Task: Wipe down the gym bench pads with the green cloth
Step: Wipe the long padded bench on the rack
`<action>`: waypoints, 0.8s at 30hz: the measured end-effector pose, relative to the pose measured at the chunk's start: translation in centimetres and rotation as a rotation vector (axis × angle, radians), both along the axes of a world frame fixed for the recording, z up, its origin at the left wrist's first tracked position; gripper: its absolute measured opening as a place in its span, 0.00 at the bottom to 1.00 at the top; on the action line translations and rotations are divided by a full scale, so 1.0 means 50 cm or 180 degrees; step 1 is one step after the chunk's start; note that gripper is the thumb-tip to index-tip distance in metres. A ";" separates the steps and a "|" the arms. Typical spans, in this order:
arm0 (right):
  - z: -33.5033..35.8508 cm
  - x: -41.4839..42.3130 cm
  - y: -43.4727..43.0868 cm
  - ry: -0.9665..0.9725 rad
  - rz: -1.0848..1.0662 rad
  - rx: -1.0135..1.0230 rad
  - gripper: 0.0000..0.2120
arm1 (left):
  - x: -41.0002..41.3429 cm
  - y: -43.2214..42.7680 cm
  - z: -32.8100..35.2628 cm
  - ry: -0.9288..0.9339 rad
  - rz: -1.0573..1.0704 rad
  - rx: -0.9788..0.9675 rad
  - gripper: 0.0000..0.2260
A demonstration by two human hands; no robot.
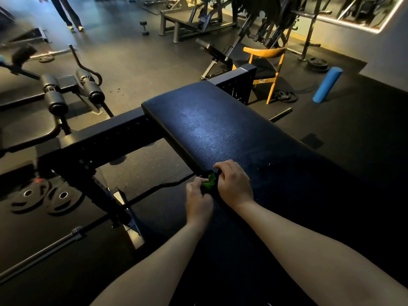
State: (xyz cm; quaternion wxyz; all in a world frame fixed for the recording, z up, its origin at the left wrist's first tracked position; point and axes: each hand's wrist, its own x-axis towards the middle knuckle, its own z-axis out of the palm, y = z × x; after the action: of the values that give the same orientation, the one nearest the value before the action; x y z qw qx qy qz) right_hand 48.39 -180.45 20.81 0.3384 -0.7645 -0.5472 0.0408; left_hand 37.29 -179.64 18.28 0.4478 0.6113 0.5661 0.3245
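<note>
A long dark-blue bench pad (212, 127) runs from the lower right up to the middle of the view, with a sheen on its upper half. At its left edge a bunched green cloth (208, 182) sits between both hands, mostly hidden by them. My left hand (197, 200) grips the cloth from the left, just off the pad's edge. My right hand (234, 183) lies on the pad with curled fingers holding the cloth from the right.
A black steel frame (106, 138) crosses left of the pad, with a barbell (44, 250) and weight plates (46, 195) on the floor below. A yellow chair (268, 67), a blue foam roller (327, 85) and a standing person's legs (70, 12) lie farther off.
</note>
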 end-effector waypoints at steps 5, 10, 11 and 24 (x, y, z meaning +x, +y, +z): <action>0.009 0.001 -0.009 0.0076 0.0113 -0.0015 0.17 | -0.013 -0.033 0.000 -0.0133 -0.0078 0.0067 0.20; 0.008 0.003 -0.008 0.0147 0.0161 -0.0073 0.14 | 0.014 0.044 0.009 -0.0448 0.0729 -0.0050 0.21; 0.009 0.006 -0.009 0.0151 0.0178 -0.0087 0.13 | 0.027 0.048 0.013 -0.0422 0.0758 -0.0111 0.21; 0.012 0.024 -0.022 0.0618 0.0528 -0.0204 0.12 | 0.030 -0.083 0.020 0.0280 0.0063 0.0465 0.14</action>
State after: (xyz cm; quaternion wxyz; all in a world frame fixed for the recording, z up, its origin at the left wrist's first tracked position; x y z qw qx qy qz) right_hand 49.61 -181.54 21.39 0.3606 -0.7195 -0.5716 0.1599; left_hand 38.78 -183.78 19.28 0.3734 0.6504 0.5661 0.3422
